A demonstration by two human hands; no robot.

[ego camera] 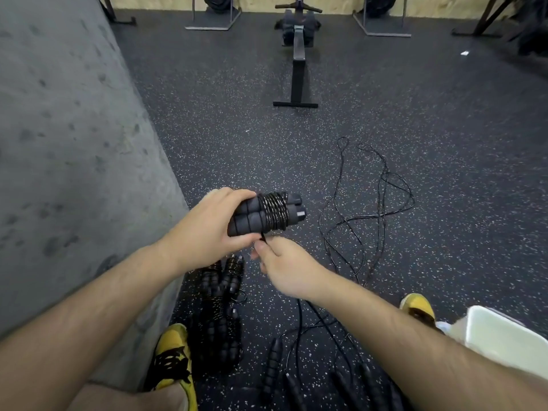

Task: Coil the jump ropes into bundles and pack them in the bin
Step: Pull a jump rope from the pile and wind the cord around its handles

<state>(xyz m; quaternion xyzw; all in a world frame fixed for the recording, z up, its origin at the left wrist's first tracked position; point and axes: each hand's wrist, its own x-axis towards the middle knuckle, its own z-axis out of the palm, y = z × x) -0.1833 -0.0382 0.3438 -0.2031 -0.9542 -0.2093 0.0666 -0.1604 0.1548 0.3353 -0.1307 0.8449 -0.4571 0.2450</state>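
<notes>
My left hand (207, 229) grips a jump rope bundle (267, 213): two black foam handles side by side with black cord wound round their middle. Just below it my right hand (284, 268) pinches the short loose end of that cord between thumb and fingers. Several coiled bundles (219, 315) lie on the floor between my feet. Loose black ropes (367, 203) sprawl on the floor to the right, and more uncoiled handles (275, 369) lie near the bottom edge. A white bin corner (504, 336) shows at the lower right.
A grey concrete wall (65, 143) runs along the left. My yellow shoes (175, 360) stand on the speckled black rubber floor. A rowing machine (298, 54) and metal rack feet (213, 22) stand at the far end.
</notes>
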